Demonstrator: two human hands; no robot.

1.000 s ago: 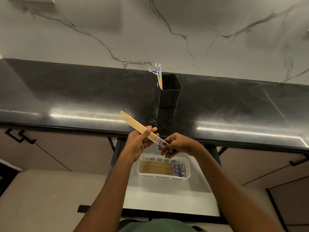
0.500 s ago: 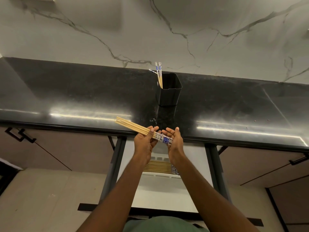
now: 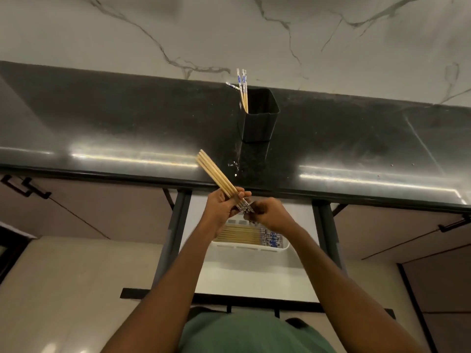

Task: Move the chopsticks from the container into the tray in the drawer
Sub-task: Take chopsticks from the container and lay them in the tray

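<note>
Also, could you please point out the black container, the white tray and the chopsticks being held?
black container [image 3: 257, 127]: head view, on its front wall.
white tray [image 3: 254, 247]: head view, on its near rim.
held chopsticks [image 3: 216, 173]: head view, on the bare wooden shafts.

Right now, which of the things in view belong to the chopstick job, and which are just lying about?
Job: held chopsticks in left hand and right hand; remaining chopsticks in black container; white tray holding laid chopsticks; open drawer.
Just there: countertop; cabinet handle; white specks by the container.
</note>
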